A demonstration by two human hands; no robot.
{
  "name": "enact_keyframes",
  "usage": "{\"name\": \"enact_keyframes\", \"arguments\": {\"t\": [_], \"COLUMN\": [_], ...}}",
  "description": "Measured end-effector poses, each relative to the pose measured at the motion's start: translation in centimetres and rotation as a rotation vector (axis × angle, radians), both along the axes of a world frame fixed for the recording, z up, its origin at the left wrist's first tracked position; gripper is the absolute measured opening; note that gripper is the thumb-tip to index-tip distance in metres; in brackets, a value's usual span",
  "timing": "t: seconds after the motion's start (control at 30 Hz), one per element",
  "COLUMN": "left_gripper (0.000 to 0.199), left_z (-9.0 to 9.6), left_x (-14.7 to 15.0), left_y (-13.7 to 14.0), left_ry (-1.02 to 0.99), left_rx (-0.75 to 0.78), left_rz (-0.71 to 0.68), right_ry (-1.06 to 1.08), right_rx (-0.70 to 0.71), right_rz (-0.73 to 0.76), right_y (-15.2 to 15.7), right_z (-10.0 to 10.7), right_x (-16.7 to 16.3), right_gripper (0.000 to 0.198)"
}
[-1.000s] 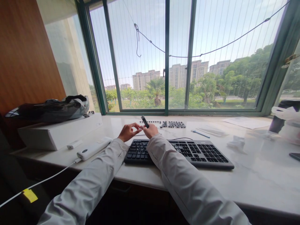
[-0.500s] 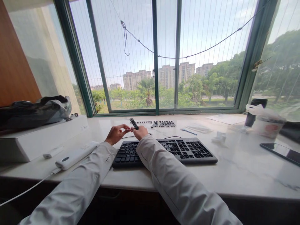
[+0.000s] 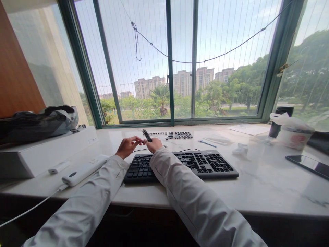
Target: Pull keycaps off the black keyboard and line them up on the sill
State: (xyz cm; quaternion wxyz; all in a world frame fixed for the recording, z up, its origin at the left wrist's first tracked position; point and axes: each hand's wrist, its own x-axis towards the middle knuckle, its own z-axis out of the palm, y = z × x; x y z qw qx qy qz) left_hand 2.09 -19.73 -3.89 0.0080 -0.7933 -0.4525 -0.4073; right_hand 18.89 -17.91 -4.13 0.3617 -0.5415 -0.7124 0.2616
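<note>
My right hand (image 3: 155, 145) is closed around a slim black tool (image 3: 147, 135) that slants up and left out of the fist; its exact kind is unclear. Facing it, my left hand (image 3: 129, 146) has thumb and forefinger pinched on a tiny dark piece, too small to name. Both hands meet just above the far edge of a black keyboard (image 3: 214, 174). Keycaps fill its left part, while many sockets further right are bare. My right sleeve covers part of its middle. Behind the hands, loose black keycaps (image 3: 183, 135) lie in rows.
To the right are a blue stick-like tool (image 3: 207, 143), crumpled clear plastic (image 3: 241, 150), a bagged tub (image 3: 294, 135) and a phone (image 3: 308, 165). On the left lie a white power strip (image 3: 84, 170) and a white box (image 3: 48, 151) bearing a dark bag (image 3: 38, 123). A window stands behind.
My hands stay together in nearly the same place, with only slight finger movement at the pinch. The camera view has shifted a little.
</note>
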Motion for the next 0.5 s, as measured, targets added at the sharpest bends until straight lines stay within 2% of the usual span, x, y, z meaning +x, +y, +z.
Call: {"name": "enact_keyframes", "arguments": {"t": [0.5], "left_gripper": [0.042], "left_z": [-0.12], "left_x": [-0.13], "left_y": [0.28], "left_ry": [-0.034], "left_rx": [-0.04], "left_rz": [-0.043], "right_ry": [0.018], "right_rx": [-0.052], "right_rz": [0.005], "right_y": [-0.35], "right_z": [0.29], "right_x": [0.02], "right_gripper": [0.038]}}
